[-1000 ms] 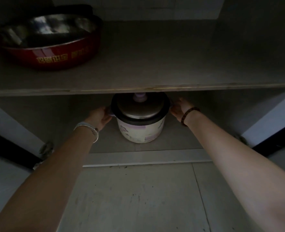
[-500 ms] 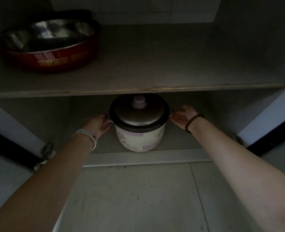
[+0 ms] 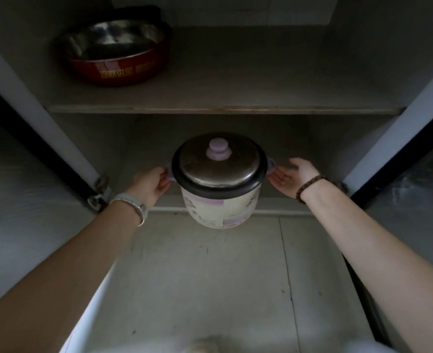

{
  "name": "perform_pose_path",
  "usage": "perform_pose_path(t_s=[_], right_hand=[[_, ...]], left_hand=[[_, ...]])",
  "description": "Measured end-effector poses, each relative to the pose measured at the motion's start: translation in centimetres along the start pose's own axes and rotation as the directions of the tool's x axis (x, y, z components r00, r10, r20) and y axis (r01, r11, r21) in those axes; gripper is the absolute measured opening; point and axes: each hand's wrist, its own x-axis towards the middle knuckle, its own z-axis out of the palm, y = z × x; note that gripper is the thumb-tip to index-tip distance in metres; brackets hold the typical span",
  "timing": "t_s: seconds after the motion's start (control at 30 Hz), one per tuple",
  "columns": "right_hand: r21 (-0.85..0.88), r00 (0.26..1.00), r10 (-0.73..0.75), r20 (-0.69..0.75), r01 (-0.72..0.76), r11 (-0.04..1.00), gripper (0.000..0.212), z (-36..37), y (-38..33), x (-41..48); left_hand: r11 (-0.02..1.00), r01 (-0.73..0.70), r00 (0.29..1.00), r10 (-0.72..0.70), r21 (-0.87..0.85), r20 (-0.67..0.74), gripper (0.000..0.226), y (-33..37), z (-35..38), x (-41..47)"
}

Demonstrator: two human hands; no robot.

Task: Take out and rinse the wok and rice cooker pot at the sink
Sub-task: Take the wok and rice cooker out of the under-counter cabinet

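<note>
You had your left grip (image 3: 151, 186) curled round one rice cooker (image 3: 219, 184) handle, right grip (image 3: 290, 178) straight-fingered at the other; all rinsing remained undone

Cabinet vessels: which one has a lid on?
The rice cooker below the shelf, capped by a steel lid with a purple knob; the red basin on the shelf is uncovered.

Upper cabinet shelf (image 3: 235, 80) — a red basin (image 3: 113, 57) sits at its left.
</note>
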Motion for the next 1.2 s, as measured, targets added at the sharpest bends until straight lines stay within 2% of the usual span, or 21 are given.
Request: perform_pose_path(t_s=[0.37, 0.5, 0.77, 0.93, 1.1, 1.2], right_hand=[[-0.099, 0.994, 0.109, -0.008, -0.110, 0.989, 0.041, -1.3, -0.8, -9.8], [-0.083, 0.990, 0.139, -0.030, -0.141, 0.986, 0.045, -0.3, -1.4, -12.6], [0.011, 0.966, 0.218, -0.140, -0.218, 0.976, 0.048, 4.0, -4.0, -21.1], [0.067, 0.951, 0.252, -0.179, -0.244, 0.968, 0.045, 7.0, -6.5, -28.2], [0.055, 0.932, 0.279, -0.230, -0.274, 0.960, 0.043, 10.0, -10.0, -36.2], [0.030, 0.931, 0.278, -0.239, -0.279, 0.960, 0.041, 12.3, -12.5, -41.1]], left_hand=[[1.000, 0.021, 0.999, -0.020, 0.011, -0.036, 0.025, 0.6, -2.3, -8.8], [0.998, 0.048, 0.998, -0.047, 0.037, -0.030, 0.024, 2.5, -2.3, -12.0], [0.986, 0.137, 0.985, -0.126, 0.093, -0.116, 0.030, 9.1, -1.7, -20.5], [0.983, 0.165, 0.977, -0.152, 0.082, -0.151, 0.024, 14.4, -2.1, -27.8], [0.977, 0.197, 0.966, -0.180, 0.080, -0.184, 0.015, 20.0, -2.4, -35.3], [0.976, 0.208, 0.960, -0.190, 0.070, -0.208, 0.019, 23.5, -1.8, -40.1]])
